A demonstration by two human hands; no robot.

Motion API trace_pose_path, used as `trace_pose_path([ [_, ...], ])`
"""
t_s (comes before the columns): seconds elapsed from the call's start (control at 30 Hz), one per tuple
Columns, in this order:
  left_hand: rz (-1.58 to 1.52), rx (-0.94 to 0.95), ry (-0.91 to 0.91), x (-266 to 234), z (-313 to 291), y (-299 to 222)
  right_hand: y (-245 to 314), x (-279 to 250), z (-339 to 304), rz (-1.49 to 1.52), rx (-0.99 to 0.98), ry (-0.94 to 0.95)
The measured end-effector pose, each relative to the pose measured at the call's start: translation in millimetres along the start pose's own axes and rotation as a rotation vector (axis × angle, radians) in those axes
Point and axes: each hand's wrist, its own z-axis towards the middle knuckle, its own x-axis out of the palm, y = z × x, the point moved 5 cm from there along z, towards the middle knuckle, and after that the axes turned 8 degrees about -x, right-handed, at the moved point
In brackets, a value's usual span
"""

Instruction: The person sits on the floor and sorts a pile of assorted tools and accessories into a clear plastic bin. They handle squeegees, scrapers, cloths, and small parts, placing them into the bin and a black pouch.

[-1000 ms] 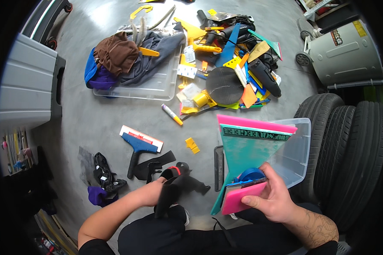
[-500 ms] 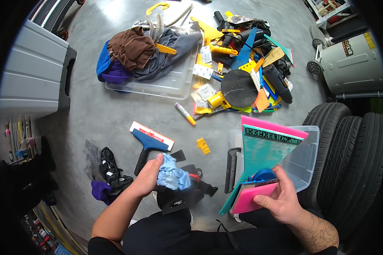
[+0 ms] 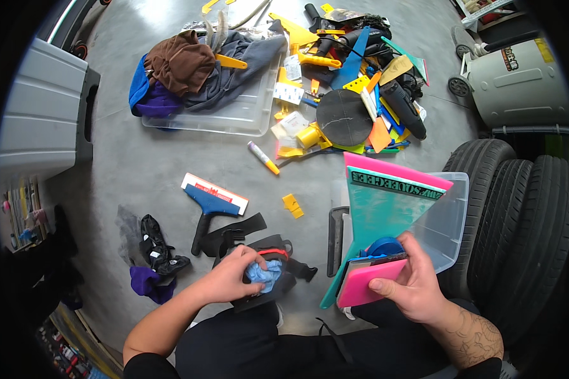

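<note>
My left hand [image 3: 237,276] is closed on a crumpled light-blue cloth [image 3: 263,275], which lies at the opening of a black tool pouch [image 3: 278,290] in front of my knees. My right hand [image 3: 417,278] grips a stack of tools together: a teal squeegee [image 3: 382,205] with a pink edge, a smaller pink scraper [image 3: 367,284], and a round blue piece [image 3: 385,247] between them. How the stack's inner parts join is hidden. Left of the pouch, on the floor, is a blue squeegee [image 3: 214,197] with a black handle and a white blade.
A clear bin [image 3: 458,221] stands at right beside stacked tyres [image 3: 480,164]. Ahead lie a heap of scrapers and tools [image 3: 360,82] and a clear lid [image 3: 205,125] under cloths [image 3: 183,63]. A marker [image 3: 263,158], a yellow piece [image 3: 293,206] and black bags [image 3: 158,246] are nearby.
My left hand has moved down and slightly right, bringing the blue cloth to the pouch's opening. My right hand keeps its grip on the stack. The view has shifted a little.
</note>
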Motion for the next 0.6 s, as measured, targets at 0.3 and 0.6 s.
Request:
trace_pose_path([
  [0.3, 0.422, 0.011, -0.229, 25, 4, 23, -1, 1, 4, -0.024, -0.051, 0.011],
  [0.6, 1.030, 0.203, -0.209, 80, 19, 44, -2, 2, 3, 0.000, 0.005, 0.021],
])
